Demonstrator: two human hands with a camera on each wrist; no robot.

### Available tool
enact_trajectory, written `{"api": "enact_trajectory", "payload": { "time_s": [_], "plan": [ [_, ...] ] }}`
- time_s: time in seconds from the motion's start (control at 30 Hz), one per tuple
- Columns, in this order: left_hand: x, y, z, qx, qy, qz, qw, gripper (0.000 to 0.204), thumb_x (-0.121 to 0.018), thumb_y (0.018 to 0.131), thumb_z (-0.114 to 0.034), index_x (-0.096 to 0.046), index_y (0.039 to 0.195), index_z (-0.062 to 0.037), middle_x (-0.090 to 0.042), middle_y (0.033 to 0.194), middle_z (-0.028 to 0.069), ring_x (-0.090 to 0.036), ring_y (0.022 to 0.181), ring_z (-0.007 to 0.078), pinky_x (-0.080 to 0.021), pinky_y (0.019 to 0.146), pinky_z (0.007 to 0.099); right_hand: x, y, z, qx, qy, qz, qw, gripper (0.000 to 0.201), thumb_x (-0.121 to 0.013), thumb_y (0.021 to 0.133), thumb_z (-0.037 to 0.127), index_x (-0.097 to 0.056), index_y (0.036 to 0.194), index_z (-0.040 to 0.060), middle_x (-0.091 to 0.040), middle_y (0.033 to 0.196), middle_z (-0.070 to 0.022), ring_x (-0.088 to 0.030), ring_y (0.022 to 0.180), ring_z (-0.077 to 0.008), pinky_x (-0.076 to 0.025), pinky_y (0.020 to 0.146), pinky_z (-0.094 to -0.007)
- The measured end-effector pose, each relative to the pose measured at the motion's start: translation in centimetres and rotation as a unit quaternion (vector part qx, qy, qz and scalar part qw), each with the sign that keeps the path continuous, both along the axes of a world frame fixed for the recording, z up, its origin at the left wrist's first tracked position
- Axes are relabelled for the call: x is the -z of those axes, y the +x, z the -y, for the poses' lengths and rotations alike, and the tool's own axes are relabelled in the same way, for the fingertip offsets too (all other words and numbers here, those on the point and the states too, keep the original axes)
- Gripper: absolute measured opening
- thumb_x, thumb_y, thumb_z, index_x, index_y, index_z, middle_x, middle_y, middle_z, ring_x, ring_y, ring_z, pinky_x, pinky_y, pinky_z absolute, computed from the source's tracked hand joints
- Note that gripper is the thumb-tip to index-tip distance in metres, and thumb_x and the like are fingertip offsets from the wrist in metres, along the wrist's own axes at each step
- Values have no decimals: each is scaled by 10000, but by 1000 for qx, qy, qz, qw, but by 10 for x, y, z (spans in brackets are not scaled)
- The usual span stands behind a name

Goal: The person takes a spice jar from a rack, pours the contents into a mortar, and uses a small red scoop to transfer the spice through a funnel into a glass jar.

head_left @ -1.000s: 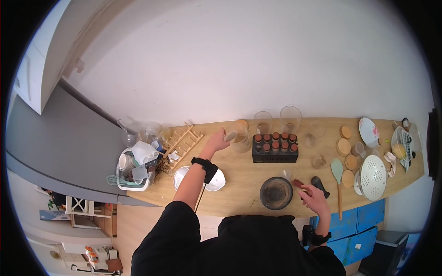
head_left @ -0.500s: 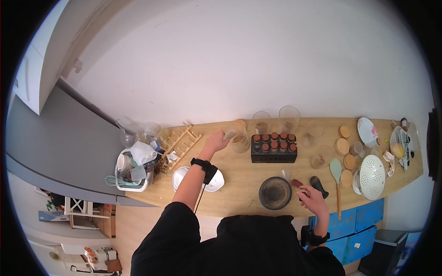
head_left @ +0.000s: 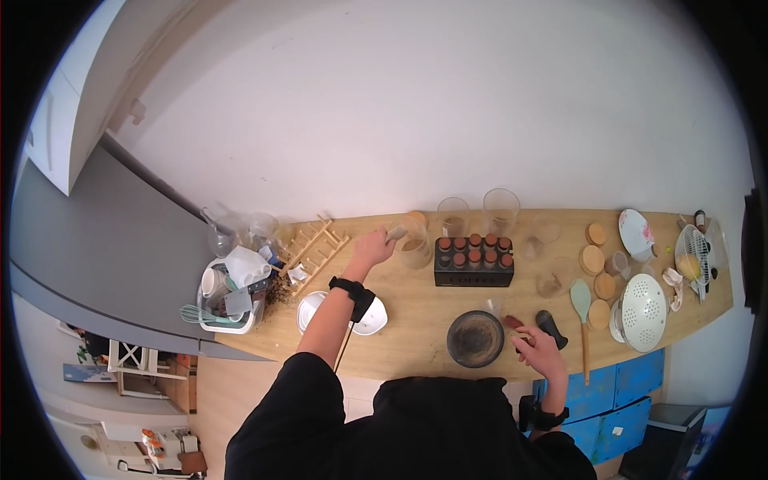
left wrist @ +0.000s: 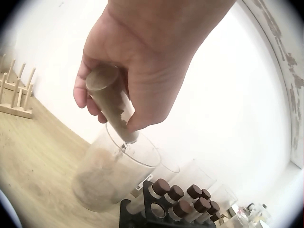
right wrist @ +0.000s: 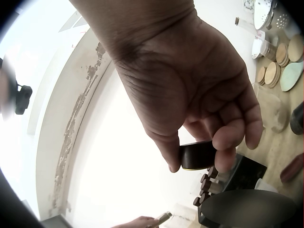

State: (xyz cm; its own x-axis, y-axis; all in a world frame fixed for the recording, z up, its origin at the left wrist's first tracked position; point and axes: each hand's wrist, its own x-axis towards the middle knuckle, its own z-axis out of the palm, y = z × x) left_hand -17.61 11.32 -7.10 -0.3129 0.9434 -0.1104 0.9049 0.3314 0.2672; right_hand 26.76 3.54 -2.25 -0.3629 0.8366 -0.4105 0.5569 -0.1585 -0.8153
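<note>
My left hand grips a small glass vial holding brownish powder. The vial tilts with its lower end over the mouth of a clear glass beaker, where more brownish stuff lies at the bottom. Between thumb and fingertips, my right hand pinches a dark round cap, held up near the front of the table beside a dark bowl. Right of the beaker stands a black rack of vials with brown caps; one of its places shows no cap.
At the back stand tall glass beakers. To the right lie wooden lids, a green spatula and a white colander. Left are a wooden peg rack, white dishes and a full white basin. A black pestle-like object lies near my right hand.
The head view has shifted slightly. My left hand keeps the vial tilted over the beaker, and my right hand stays near the dark bowl.
</note>
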Motion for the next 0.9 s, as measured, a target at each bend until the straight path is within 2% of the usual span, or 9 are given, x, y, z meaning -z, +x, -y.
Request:
{"api": "enact_trajectory", "payload": {
  "time_s": [0.13,0.2,0.33,0.4,0.53,0.6,0.73,0.8,0.9],
  "plan": [
    [-6,2,-1,-8,-7,22,1000,372,-603,769,-301,-509,1027,-50,-648,905,190,-621,858,370,-493,738,460,0,1,0,-1,0,-4,1000,412,-660,827,266,-563,1107,-21,-621,618,-87,-609,554,-119,-448,535,-247],
    [-6,2,2,24,25,34,999,396,-540,812,-381,-561,1010,-39,-649,909,203,-618,872,376,-492,749,460,-2,1,1,1,-2,-6,1000,416,-660,827,268,-563,1109,-23,-621,621,-89,-605,551,-116,-449,537,-246],
    [-5,1,-1,47,17,32,998,420,-551,803,-389,-561,1021,-31,-650,903,208,-619,877,374,-493,755,453,-3,3,2,3,2,-1,1000,418,-659,828,270,-565,1109,-25,-622,626,-89,-602,548,-114,-449,535,-245],
    [-11,5,-7,1,-50,35,998,393,-623,754,-335,-559,991,-28,-649,900,201,-621,867,371,-494,753,442,-4,3,3,7,1,-4,1000,413,-661,826,263,-566,1104,-27,-623,627,-89,-600,545,-112,-450,530,-245],
    [-4,3,-9,-22,-21,69,997,380,-634,750,-323,-573,978,-25,-649,906,198,-623,863,366,-494,749,436,-1,6,5,15,-2,-15,1000,406,-664,824,251,-565,1102,-29,-621,622,-90,-598,540,-111,-451,526,-244],
    [-6,3,-3,33,2,41,999,422,-550,798,-401,-631,955,-18,-647,941,209,-622,878,369,-492,764,439,-2,7,6,13,0,-14,1000,400,-666,823,241,-566,1100,-30,-618,617,-90,-595,535,-110,-451,524,-244],
    [-4,2,-6,39,-4,32,999,446,-554,791,-407,-625,989,-13,-641,953,226,-620,889,375,-490,776,436,-2,8,7,18,1,-19,1000,391,-664,825,235,-567,1094,-33,-616,615,-89,-592,530,-110,-451,524,-245],
    [-9,5,-11,-31,-81,61,994,418,-634,741,-345,-598,998,-17,-640,949,225,-617,904,374,-491,779,426,-1,9,8,16,3,-24,1000,381,-663,826,227,-568,1083,-38,-615,613,-92,-589,528,-110,-451,521,-246],
    [24,-12,-20,-16,-38,60,997,420,-633,747,-351,-607,989,-8,-641,947,226,-615,910,374,-490,783,428,0,10,9,18,6,-29,999,373,-665,825,214,-567,1075,-44,-612,615,-93,-585,525,-109,-449,512,-247]
  ]
}}
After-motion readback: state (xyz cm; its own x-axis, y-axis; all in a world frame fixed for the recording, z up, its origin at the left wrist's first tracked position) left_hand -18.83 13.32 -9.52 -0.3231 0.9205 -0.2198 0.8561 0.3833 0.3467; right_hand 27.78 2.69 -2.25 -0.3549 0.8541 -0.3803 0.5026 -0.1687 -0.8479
